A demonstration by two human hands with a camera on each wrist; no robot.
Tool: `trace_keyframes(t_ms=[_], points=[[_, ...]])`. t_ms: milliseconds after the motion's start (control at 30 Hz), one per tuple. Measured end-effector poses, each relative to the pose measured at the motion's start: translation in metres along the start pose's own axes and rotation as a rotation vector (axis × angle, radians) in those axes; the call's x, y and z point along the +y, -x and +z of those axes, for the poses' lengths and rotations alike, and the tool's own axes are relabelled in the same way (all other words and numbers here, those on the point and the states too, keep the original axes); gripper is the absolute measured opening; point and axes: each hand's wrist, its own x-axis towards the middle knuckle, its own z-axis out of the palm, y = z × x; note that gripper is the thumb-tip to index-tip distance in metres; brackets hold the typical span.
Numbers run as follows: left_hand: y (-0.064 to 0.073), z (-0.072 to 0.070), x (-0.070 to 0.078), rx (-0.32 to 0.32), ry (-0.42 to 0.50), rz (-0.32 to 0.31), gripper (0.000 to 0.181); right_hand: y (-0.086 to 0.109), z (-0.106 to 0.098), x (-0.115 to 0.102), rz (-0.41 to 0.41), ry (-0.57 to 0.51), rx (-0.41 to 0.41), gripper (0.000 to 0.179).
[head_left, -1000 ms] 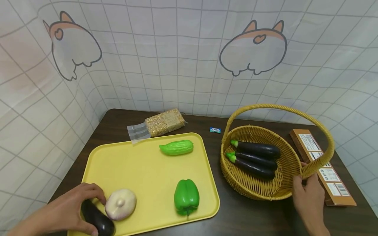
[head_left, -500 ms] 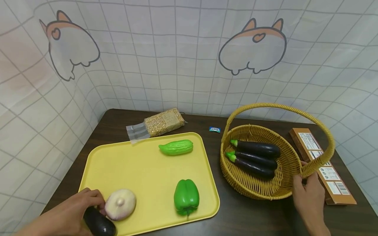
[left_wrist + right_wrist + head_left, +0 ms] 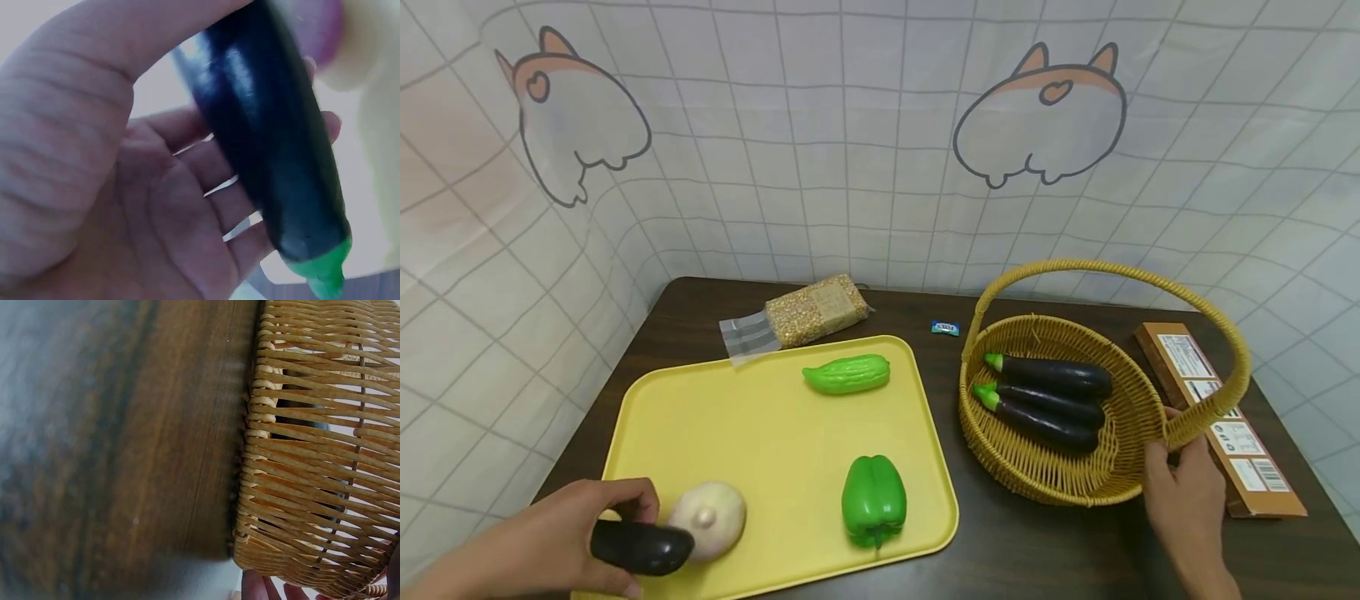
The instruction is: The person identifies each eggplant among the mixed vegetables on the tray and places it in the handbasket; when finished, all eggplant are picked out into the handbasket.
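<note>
My left hand (image 3: 583,533) grips a dark eggplant (image 3: 262,131) between thumb and fingers, over the near left corner of the yellow tray (image 3: 760,450). Its green stem end shows in the left wrist view. Beside it on the tray sits a round whitish vegetable (image 3: 709,515) with a purple edge. My right hand (image 3: 1187,500) holds the wicker basket (image 3: 1123,492) at its right rim, near the foot of the handle; some of its fingers are hidden behind the weave. Inside the basket lie three eggplants (image 3: 1052,404) side by side, green stems to the left.
A green bell pepper (image 3: 874,502) and a green bitter melon (image 3: 847,374) lie on the tray. Behind it rests a bag of yellow kernels (image 3: 816,312), with a small blue packet (image 3: 945,327) farther right. An orange-brown box (image 3: 1225,425) lies right of the basket.
My left hand has picked up the eggplant from beside the whitish vegetable and turned it more level, its tip now overlapping that vegetable. My right hand and the basket have stayed put.
</note>
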Motion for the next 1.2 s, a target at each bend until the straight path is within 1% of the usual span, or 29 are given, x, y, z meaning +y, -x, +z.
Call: trace_keyframes(t_ms=[100, 133, 200, 300, 367, 567, 800, 900, 1100, 1200], points=[[-0.013, -0.002, 0.009, 0.040, 0.015, -0.003, 0.054, -0.001, -0.001, 0.000, 0.007, 0.000, 0.000, 0.053], [-0.019, -0.002, 0.012, 0.046, 0.034, -0.007, 0.052, -0.001, -0.001, 0.001, 0.010, -0.001, 0.000, 0.053], [-0.029, -0.002, 0.018, 0.053, 0.041, -0.009, 0.049, -0.001, -0.002, 0.001, 0.020, -0.011, -0.010, 0.053], [-0.042, -0.001, 0.025, 0.041, 0.051, -0.016, 0.041, 0.000, -0.001, 0.002, 0.019, -0.008, -0.008, 0.053], [-0.050, 0.000, 0.030, 0.033, 0.040, -0.011, 0.035, 0.000, 0.000, 0.001, 0.013, -0.008, -0.002, 0.053], [-0.074, 0.002, 0.039, -0.002, 0.028, -0.016, 0.027, -0.001, 0.001, 0.002, 0.000, -0.008, 0.009, 0.052], [-0.097, 0.000, 0.049, -0.059, 0.042, 0.006, 0.026, 0.000, 0.001, 0.004, -0.002, -0.007, 0.002, 0.053], [-0.107, 0.000, 0.054, -0.075, 0.030, 0.014, 0.026, -0.001, 0.001, 0.003, 0.002, -0.009, 0.002, 0.053], [-0.124, 0.001, 0.064, -0.096, -0.005, 0.051, 0.030, 0.000, 0.001, 0.002, 0.008, -0.009, 0.001, 0.053], [-0.133, 0.002, 0.069, -0.113, -0.011, 0.048, 0.032, 0.000, 0.002, 0.002, 0.009, -0.005, 0.003, 0.053]])
